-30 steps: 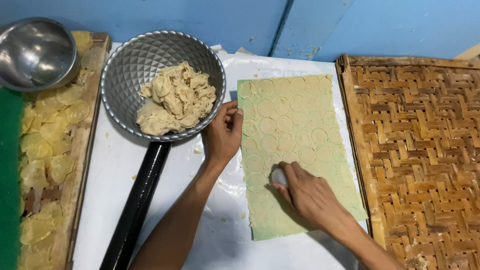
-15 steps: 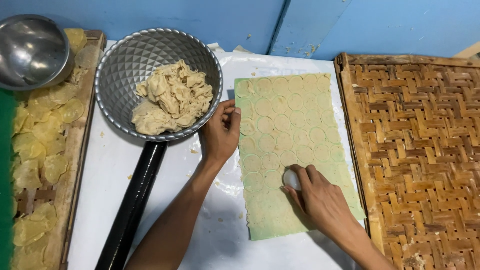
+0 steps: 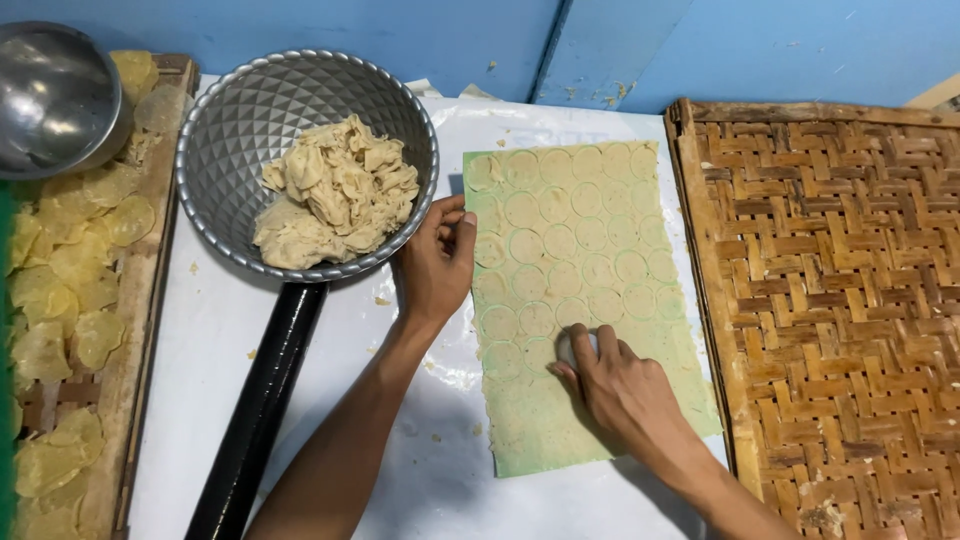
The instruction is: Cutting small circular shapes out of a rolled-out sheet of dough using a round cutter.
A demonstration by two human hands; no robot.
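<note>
1. On the white sheet covering the table, a thin green-yellow sheet of dough lies flat, already marked with rows of pressed circles.
2. Near its lower middle, the right hand presses a small round cutter down into the dough. The fingers close over the cutter from above, probably so that the push goes straight down.
3. At the left edge of the dough, the left hand rests with fingers loosely curled. It holds nothing; it seems to keep the sheet from sliding.
4. Just beside the left hand stands a metal bowl with a heap of dough scraps, close enough for dropping leftovers.
5. Under the bowl's edge lies a black roller.
6. At the far left, a wooden tray carries thin yellow rounds, and a woven bamboo tray waits on the right.
</note>
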